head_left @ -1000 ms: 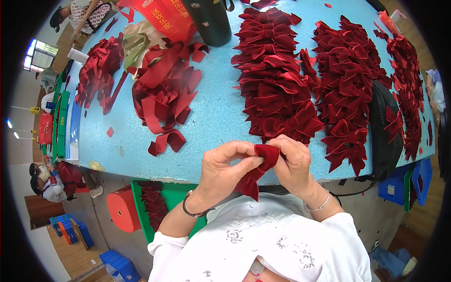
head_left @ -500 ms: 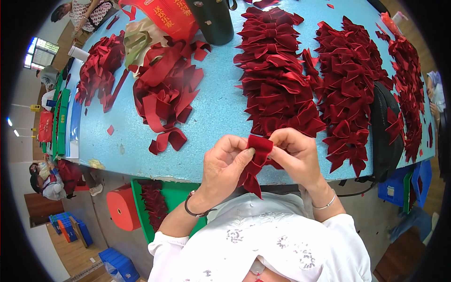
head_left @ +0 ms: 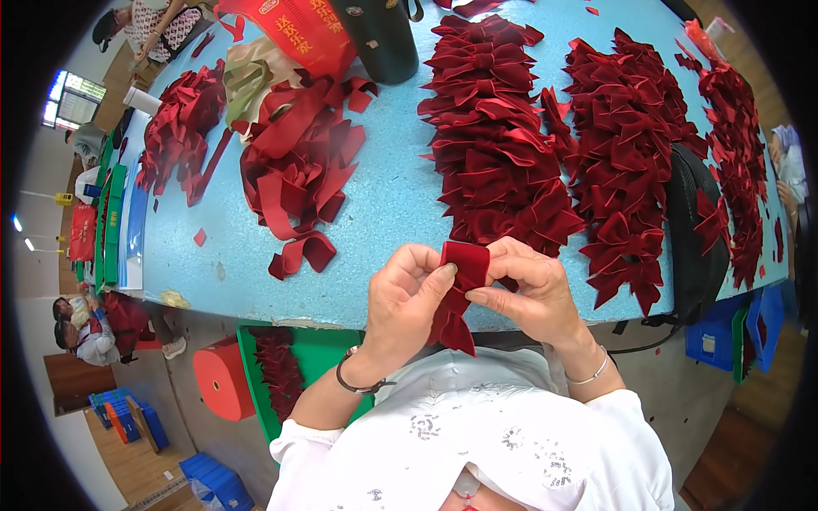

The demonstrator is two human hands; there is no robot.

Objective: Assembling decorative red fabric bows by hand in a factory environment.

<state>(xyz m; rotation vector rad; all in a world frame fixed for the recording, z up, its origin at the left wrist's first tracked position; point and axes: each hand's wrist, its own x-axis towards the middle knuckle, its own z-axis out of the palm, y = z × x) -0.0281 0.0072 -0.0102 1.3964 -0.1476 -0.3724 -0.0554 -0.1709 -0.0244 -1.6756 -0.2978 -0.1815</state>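
Between my two hands, just over the table's near edge, is a dark red velvet ribbon bow (head_left: pixel 464 266) with a wide upper loop and a pointed tail hanging below. The thumb of my left hand (head_left: pixel 411 294) presses on its front, fingers behind it. My right hand (head_left: pixel 532 294) pinches its right side, the thumb lying across near the middle; part of the bow is hidden by these fingers. Beyond my hands lies a long stacked row of finished red bows (head_left: pixel 494 145). Loose red ribbon strips (head_left: pixel 294 179) are heaped to the left.
More bow rows (head_left: pixel 626 170) lie to the right, beside a black bag (head_left: pixel 688 230). A dark tumbler (head_left: pixel 379 38) and a red bag (head_left: pixel 294 34) stand at the back of the blue table (head_left: pixel 383 187). A green tray (head_left: pixel 319 353) sits below the table edge. Other people are at left.
My right thumb has moved down and left across the bow, and the upper loop looks wider and flatter. My left hand keeps its pinch.
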